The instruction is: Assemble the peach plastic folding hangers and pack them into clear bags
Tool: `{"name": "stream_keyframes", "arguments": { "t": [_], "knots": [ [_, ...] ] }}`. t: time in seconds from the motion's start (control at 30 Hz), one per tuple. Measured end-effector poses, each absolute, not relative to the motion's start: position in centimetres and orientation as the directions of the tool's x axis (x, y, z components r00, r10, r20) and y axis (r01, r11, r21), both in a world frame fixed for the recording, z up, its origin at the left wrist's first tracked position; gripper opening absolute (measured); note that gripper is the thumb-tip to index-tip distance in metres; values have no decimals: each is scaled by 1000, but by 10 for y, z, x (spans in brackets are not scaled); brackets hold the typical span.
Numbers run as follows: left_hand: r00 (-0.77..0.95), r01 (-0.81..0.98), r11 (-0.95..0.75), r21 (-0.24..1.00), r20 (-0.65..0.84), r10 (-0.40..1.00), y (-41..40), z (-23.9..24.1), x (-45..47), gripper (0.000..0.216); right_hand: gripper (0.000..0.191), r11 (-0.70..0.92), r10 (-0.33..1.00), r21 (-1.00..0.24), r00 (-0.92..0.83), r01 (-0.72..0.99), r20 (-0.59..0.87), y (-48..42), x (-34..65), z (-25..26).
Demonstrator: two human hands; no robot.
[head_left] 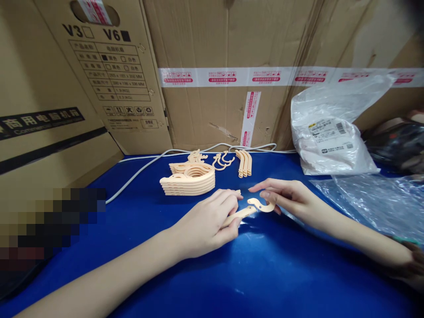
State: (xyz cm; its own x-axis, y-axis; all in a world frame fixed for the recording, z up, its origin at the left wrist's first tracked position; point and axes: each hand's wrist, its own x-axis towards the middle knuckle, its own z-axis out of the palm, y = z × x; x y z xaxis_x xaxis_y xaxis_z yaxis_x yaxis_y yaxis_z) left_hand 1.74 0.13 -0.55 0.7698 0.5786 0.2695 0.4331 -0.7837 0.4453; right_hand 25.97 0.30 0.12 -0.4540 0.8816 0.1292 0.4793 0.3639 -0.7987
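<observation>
Head view, centre of frame: left hand (203, 223) closed around a flat peach strip (240, 214), thumb below, fingers curled over its near end. Right hand (291, 198) pinching a small peach hook (263, 206) between thumb and forefinger, shank against the strip's far end, both just above the blue table top (265, 274). Impossible to tell whether joined or only touching.

Judged light, thin and stiff, like moulded plastic. Smooth enough to slip, and probably apt to snap at the hook's narrow neck if twisted. Safest hold seemingly on the broad flat faces near the meeting point, not on the tip of the curl.

Just beyond the hands, toward upper centre: a stack of like-coloured hanger pieces (188, 181), loose hooks (223, 160) and curved strips (244, 162), with a white cable (139, 172) behind. At right, a white plastic bag (327, 132) and clear wrap (371, 203). Across the top, cardboard boxes (232, 44).
</observation>
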Motion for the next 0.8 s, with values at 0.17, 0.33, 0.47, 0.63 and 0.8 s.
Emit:
{"name": "stream_keyframes", "arguments": {
  "t": [0.17, 0.33, 0.47, 0.63, 0.8],
  "knots": [
    [771, 435, -779, 453, 261, 582, 1, -6, 17, 17, 42, 375, 879, -751, -465, 544, 101, 3, 260, 2],
    [761, 448, -780, 437, 272, 590, 1, -7, 17, 14, 40, 384, 869, -707, -491, 594, 60, 0, 259, 7],
    [760, 450, -773, 448, 263, 594, 0, -5, 18, 14, 46, 491, 844, -568, -523, 660, 121, -2, 257, 10],
    [757, 442, -768, 463, 267, 597, 0, -5, 18, 14, 45, 507, 846, -426, -528, 750, 76, -2, 257, 7],
    [751, 442, -765, 469, 274, 602, 0, -6, 18, 14, 41, 543, 807, -468, -587, 697, 64, -5, 255, 6]
  ]
}}
